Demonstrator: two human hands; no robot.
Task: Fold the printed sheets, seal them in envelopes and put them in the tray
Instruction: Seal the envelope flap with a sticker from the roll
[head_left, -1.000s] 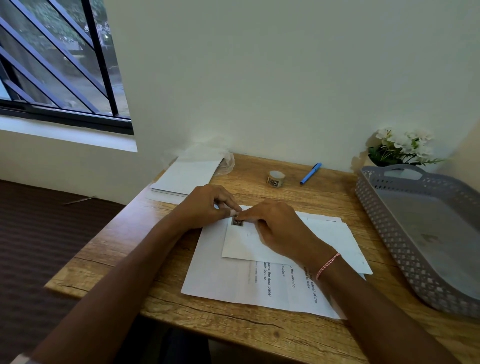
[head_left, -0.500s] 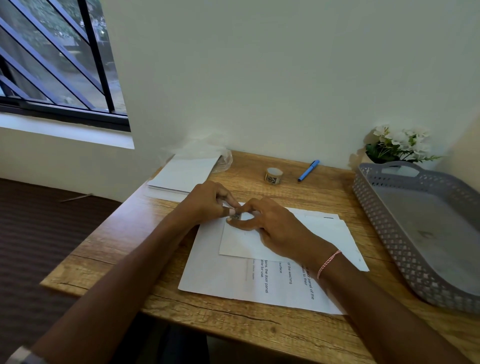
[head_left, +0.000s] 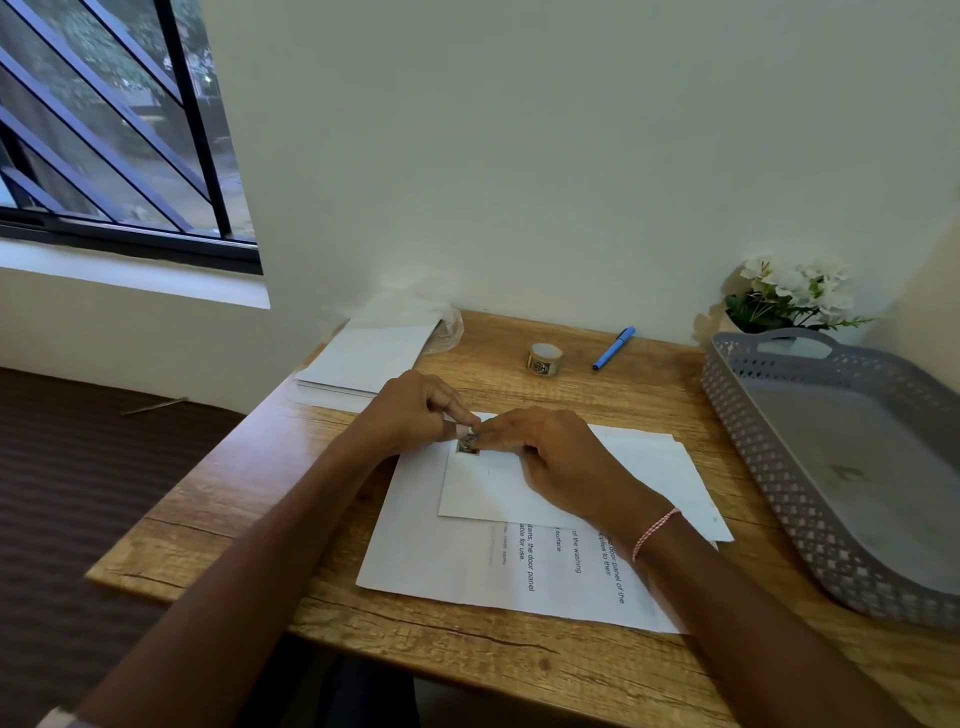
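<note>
A white envelope (head_left: 488, 493) lies on a spread of printed sheets (head_left: 441, 561) in the middle of the wooden desk. A small dark sticker (head_left: 467, 447) sits at the envelope's far left corner. My left hand (head_left: 410, 410) pinches thumb and forefinger together at the sticker's upper edge, on a small pale piece. My right hand (head_left: 561, 457) lies palm down on the envelope with its fingertips touching the sticker. The grey perforated tray (head_left: 769, 467) stands at the right with nothing in it.
A stack of blank envelopes (head_left: 369, 358) lies at the far left of the desk, with crumpled clear plastic behind it. A sticker roll (head_left: 544, 359) and a blue pen (head_left: 614, 348) sit near the wall. White flowers (head_left: 789, 296) stand behind the tray.
Both hands stay at the envelope's corner. The right fingertips have shifted slightly up off the sticker, so more of it shows. The left pinch has barely moved.
</note>
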